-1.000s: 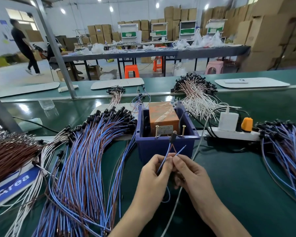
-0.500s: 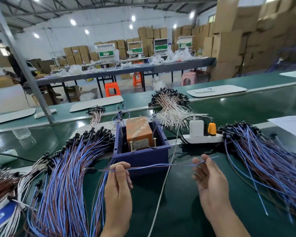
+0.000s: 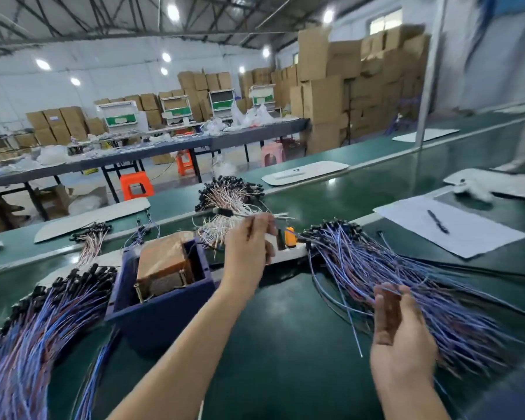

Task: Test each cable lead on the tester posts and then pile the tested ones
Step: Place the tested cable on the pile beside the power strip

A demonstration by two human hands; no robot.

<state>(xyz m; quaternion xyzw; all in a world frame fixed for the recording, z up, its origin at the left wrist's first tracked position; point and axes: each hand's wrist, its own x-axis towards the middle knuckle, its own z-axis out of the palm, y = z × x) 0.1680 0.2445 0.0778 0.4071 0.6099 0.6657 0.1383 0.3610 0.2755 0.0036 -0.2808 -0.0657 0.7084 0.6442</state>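
Observation:
My left hand (image 3: 248, 247) is raised over the power strip and pinches one cable lead (image 3: 225, 212) just behind its black plug; the view is blurred there. My right hand (image 3: 398, 328) hovers low at the right with relaxed fingers, its tips touching thin blue wire at the edge of the right pile of blue and brown leads (image 3: 385, 262). The tester (image 3: 164, 259), a brown block with brass posts (image 3: 139, 291), sits in a dark blue bin (image 3: 161, 310) left of my left forearm. A larger pile of leads (image 3: 43, 316) fans out at the far left.
A white power strip with an orange plug (image 3: 289, 233) lies behind my left hand. A bundle of white and pink leads (image 3: 231, 197) sits at the back. A paper sheet with a pen (image 3: 437, 222) lies at the right. The green bench (image 3: 285, 328) runs between my arms.
The lead left the tester posts and was stretched between both hands. My left hand has now carried its plug end up and right toward the right pile; my head turned right.

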